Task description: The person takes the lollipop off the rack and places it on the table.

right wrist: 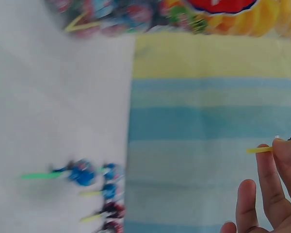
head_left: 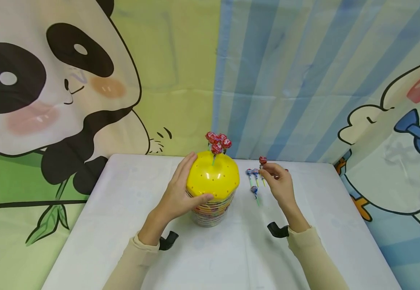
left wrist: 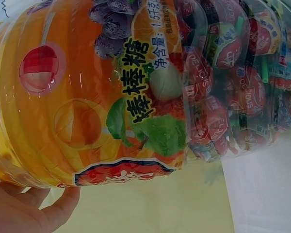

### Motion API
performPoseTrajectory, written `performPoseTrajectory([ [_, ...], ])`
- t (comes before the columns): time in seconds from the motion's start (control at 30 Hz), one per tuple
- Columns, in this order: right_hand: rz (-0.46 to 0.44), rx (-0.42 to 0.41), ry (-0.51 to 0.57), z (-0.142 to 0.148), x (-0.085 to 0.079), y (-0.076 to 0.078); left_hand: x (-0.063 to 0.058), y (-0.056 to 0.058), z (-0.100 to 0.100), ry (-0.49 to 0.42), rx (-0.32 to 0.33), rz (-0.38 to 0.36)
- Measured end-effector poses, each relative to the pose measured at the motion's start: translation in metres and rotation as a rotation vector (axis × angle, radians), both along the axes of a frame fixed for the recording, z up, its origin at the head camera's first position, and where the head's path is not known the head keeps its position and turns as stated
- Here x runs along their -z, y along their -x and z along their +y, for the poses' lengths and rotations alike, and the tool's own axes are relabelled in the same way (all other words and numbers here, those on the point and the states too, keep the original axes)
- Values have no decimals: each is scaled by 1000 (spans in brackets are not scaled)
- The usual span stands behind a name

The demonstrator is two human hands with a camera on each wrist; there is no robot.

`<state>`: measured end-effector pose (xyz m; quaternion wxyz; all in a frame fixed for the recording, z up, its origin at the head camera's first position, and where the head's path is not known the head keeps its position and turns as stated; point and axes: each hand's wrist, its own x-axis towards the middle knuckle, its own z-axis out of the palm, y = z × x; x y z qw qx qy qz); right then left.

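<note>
On the white bench [head_left: 213,262] at frame centre, a yellow-lidded jar [head_left: 213,184] is gripped by the fingers of the left hand [head_left: 175,196]; right of centre, a red lollipop [head_left: 263,160] is pinched by those of the right hand [head_left: 281,186].

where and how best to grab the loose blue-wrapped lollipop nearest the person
Probably by its thin green stick, just below the round blue-wrapped head, from above on the near side: it lies flat, stick pointing away from the row of blue- and red-wrapped lollipops.
</note>
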<state>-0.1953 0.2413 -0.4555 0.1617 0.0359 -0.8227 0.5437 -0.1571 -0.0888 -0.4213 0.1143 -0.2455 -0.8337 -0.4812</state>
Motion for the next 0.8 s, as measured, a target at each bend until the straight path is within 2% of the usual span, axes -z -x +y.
performPoseTrajectory([
  [0.43, -167, 61, -103, 28, 51, -3, -1, 0, 0, -5, 6, 0],
  [0.6, -219, 75, -104, 32, 64, -2, -1, -1, 0, -7, 8, 5],
  [0.8, -296, 94, -183, 37, 76, -1, -1, 0, 1, -5, 5, 2],
])
